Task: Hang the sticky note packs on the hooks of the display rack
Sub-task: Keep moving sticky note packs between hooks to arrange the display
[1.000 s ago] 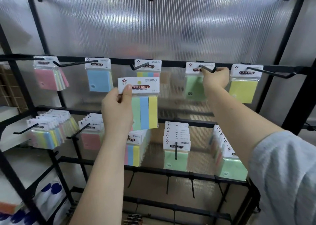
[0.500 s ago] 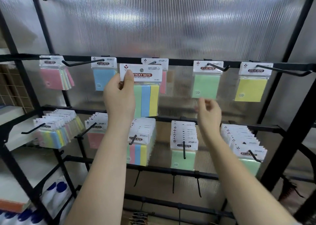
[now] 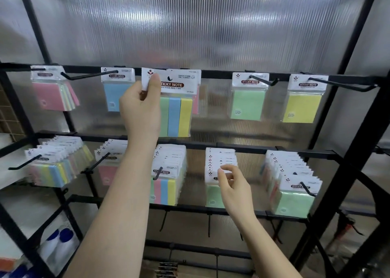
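Observation:
My left hand [image 3: 140,108] pinches the white header of a striped sticky note pack [image 3: 176,108] with green, blue and yellow strips, held up at the middle hook [image 3: 169,78] of the top rail, whose tip shows through the header. Another pack hangs behind it. My right hand [image 3: 232,184] is lower, fingers curled on the header of the front green pack [image 3: 213,195] in the stack on the lower rail's fourth hook.
The top rail [image 3: 217,75] also carries a pink pack [image 3: 50,94], a blue pack [image 3: 115,92], a green pack [image 3: 248,100] and a yellow pack [image 3: 302,106]. Full stacks [image 3: 293,184] hang on the lower rail. A black frame post [image 3: 348,151] stands at right.
My left hand raised the striped pack up to the middle top hook. My right hand left the green pack on the top rail and dropped to the green stack on the lower rail.

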`<control>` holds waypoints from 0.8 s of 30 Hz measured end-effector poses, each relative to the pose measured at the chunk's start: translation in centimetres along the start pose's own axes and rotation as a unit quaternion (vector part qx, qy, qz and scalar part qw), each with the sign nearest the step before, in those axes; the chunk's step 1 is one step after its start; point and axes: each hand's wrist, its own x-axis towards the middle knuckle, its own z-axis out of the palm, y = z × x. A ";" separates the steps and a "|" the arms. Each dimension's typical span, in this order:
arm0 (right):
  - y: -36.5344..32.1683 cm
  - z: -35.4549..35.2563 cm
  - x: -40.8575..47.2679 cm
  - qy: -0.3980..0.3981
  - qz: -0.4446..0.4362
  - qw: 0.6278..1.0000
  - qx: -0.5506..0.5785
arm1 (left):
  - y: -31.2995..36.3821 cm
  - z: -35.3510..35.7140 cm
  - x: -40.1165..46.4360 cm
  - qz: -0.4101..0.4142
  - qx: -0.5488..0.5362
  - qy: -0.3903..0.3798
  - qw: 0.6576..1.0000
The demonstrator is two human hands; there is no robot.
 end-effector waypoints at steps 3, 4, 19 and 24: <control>0.0 0.2 -0.1 0.003 -0.001 1.000 -0.004 | 0.0 0.0 0.0 0.008 -0.011 0.006 1.000; 0.1 0.3 -0.1 0.004 -0.001 1.000 -0.007 | 0.0 0.0 0.0 0.012 -0.014 0.007 1.000; 0.5 1.0 -0.2 -0.011 -0.046 0.995 -0.084 | 0.0 0.1 0.6 0.023 -0.001 0.042 0.999; 0.5 1.0 -0.1 -0.014 -0.049 0.995 -0.089 | 0.2 0.2 0.8 0.032 0.005 0.033 0.999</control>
